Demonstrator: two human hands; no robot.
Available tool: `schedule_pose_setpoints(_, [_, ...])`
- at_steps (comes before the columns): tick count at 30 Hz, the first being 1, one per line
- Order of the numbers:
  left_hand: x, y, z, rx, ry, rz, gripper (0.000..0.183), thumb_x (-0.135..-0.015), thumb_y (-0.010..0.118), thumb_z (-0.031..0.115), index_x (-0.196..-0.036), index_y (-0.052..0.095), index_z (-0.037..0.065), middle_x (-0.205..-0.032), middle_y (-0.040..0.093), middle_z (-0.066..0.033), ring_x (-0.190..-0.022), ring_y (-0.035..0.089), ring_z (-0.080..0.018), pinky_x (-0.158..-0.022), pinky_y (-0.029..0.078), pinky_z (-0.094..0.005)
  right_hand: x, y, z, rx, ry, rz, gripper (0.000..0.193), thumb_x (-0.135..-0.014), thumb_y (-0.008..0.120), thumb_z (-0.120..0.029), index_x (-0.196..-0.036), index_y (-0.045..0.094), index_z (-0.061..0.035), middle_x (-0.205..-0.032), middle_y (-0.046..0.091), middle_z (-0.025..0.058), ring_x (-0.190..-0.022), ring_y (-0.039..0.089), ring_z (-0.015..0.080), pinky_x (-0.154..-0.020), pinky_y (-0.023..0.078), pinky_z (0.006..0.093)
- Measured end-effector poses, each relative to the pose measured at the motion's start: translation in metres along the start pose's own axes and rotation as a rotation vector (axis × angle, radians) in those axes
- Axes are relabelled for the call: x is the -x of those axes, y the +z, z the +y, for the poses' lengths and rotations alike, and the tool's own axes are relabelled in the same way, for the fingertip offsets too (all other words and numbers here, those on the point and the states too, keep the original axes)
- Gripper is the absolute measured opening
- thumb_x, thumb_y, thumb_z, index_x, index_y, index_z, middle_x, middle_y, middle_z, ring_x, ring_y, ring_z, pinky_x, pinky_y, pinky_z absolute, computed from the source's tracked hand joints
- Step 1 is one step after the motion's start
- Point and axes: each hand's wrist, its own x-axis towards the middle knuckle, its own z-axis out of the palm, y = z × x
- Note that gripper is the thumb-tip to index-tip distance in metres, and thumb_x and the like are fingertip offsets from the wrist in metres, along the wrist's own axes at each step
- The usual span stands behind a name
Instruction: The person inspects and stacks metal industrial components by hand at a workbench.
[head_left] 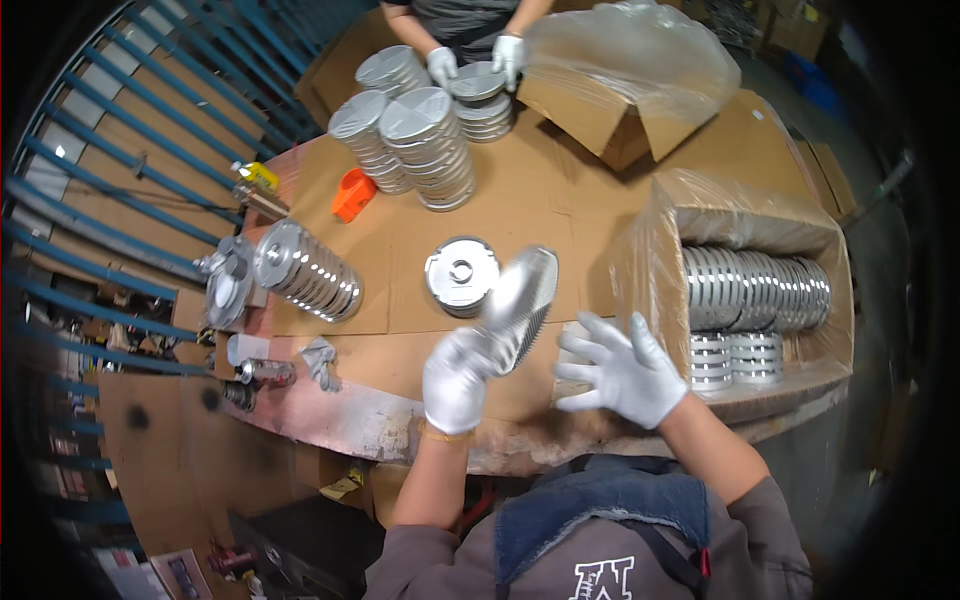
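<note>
My left hand (457, 385), in a white glove, grips a round silver metal disc (527, 305) by its lower edge. The disc is tilted on edge and smeared by motion; its ribbed side shows on the right. Beside it, my gloved right hand (625, 372) is held up with fingers spread and nothing in it. Flat on the cardboard beyond my left hand lies another metal disc (461, 272) with a raised hub. On the right, a plastic-lined carton (757, 217) holds rows of silver discs (757, 288) packed on edge, with short stacks in front of them.
Tall disc stacks (430, 150) stand at the far side, where a co-worker's gloved hands (508, 58) touch one. A leaning stack (305, 270), an orange tool (353, 195), a spray can (268, 372) and a crumpled glove (320, 362) lie left. An opened carton (590, 110) sits at the back.
</note>
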Motion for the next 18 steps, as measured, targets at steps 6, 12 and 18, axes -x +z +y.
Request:
schedule_pose_setpoints(6, [-0.022, 0.016, 0.006, -0.205, 0.19, -0.322, 0.012, -0.078, 0.063, 0.003, -0.089, 0.066, -0.003, -0.1, 0.063, -0.0159, -0.095, 0.062, -0.025, -0.083, 0.05, -0.0336, -0.013, 0.0, 0.015, -0.446, -0.117, 0.032, 0.077, -0.086, 0.031, -0.067, -0.139, 0.035, -0.0117, -0.141, 0.038, 0.0128, -0.128, 0.038, 0.0318, -0.106, 0.03, 0.0509])
schedule_pose_setpoints(12, [-0.102, -0.089, -0.086, -1.489, 0.054, 0.043, 0.038, -0.08, 0.064, 0.018, -0.115, 0.06, 0.002, -0.105, 0.062, -0.0185, -0.1, 0.058, -0.0317, -0.089, 0.045, -0.0402, -0.007, -0.002, 0.014, -0.358, -0.167, 0.051, 0.072, -0.089, 0.028, -0.064, -0.139, 0.035, -0.0125, -0.14, 0.04, 0.0111, -0.128, 0.039, 0.0302, -0.107, 0.03, 0.0486])
schedule_pose_setpoints(18, [-0.105, -0.118, -0.104, -1.501, 0.451, -0.025, 0.028, -0.071, 0.071, 0.013, -0.097, 0.065, 0.006, -0.099, 0.064, -0.0124, -0.092, 0.061, -0.028, -0.084, 0.047, -0.0377, 0.0, -0.004, 0.012, -0.354, -0.213, 0.123, 0.074, -0.089, 0.026, -0.065, -0.139, 0.035, -0.0117, -0.14, 0.04, 0.0114, -0.128, 0.039, 0.0303, -0.107, 0.03, 0.0481])
